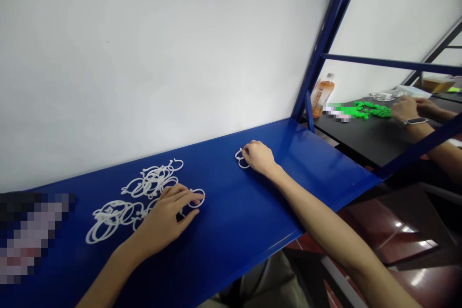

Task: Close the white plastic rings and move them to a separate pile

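Several white plastic rings point(144, 187) lie in a loose pile on the blue shelf point(231, 231). My left hand point(166, 216) rests beside the pile, fingers stretched forward with the fingertips on a single white ring point(197, 198). Farther right, my right hand point(259, 156) is curled, its fingers closed on another white ring point(241, 159) that lies on the shelf near the wall.
A white wall backs the shelf. Blue rack posts point(317, 57) rise at the right. Beyond them, on a black table point(364, 134), stand an orange drink bottle point(322, 95) and green pieces point(366, 109), with another person's hands point(411, 108) at work.
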{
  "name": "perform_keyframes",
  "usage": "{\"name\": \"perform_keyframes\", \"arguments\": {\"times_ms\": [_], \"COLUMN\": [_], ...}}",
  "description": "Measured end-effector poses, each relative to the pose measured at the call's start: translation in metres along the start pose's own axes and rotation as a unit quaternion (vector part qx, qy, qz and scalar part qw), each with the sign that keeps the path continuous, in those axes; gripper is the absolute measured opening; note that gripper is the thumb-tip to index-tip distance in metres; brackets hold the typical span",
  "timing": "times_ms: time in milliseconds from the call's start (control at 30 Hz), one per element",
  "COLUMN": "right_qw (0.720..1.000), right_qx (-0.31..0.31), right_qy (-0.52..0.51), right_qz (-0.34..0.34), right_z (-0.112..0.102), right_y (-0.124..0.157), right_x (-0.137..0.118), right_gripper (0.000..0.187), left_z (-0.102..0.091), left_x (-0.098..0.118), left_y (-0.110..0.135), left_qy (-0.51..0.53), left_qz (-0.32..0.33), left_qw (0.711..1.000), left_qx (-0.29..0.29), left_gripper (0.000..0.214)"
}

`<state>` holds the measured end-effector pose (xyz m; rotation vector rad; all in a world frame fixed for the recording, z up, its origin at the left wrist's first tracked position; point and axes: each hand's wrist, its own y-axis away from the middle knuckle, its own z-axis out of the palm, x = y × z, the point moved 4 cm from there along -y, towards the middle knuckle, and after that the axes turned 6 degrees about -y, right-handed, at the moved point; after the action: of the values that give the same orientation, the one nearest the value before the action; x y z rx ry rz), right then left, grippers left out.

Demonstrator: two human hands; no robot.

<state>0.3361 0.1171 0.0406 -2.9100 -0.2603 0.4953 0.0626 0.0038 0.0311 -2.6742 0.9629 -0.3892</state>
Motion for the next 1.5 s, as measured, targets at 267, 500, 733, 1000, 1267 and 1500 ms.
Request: {"name": "perform_keyframes", "arguments": {"times_ms": [267, 500, 733, 1000, 1267, 1500], "right_qw": [0.999, 0.982, 0.921, 0.904, 0.885, 0.881], "right_qx": [0.014, 0.025, -0.101, -0.103, -0.106, -0.079], "right_qy": [0.036, -0.019, -0.129, -0.171, -0.179, -0.238], "right_qz": [0.005, -0.184, -0.354, -0.379, -0.417, -0.402], "right_z": [-0.003, -0.001, 0.031, 0.028, 0.025, 0.022], "right_y": [0.002, 0.022, 0.056, 0.061, 0.068, 0.069], "right_x": [-0.003, -0.042, -0.090, -0.093, -0.100, -0.098], "right_gripper": [0.034, 0.033, 0.043, 0.048, 0.039, 0.025], "left_z": [0.001, 0.005, 0.012, 0.018, 0.011, -0.008], "left_x": [-0.017, -0.026, -0.031, -0.029, -0.020, -0.003], "left_y": [0.001, 0.003, 0.003, 0.002, -0.002, -0.008], "left_qy": [-0.089, -0.113, -0.099, -0.066, -0.026, 0.045], "left_qz": [-0.070, -0.113, -0.099, -0.087, -0.081, -0.090], "left_qw": [0.993, 0.987, 0.990, 0.994, 0.995, 0.989], "left_qx": [0.040, 0.008, 0.013, 0.008, 0.048, 0.108], "left_gripper": [0.028, 0.034, 0.040, 0.029, 0.016, 0.017]}}
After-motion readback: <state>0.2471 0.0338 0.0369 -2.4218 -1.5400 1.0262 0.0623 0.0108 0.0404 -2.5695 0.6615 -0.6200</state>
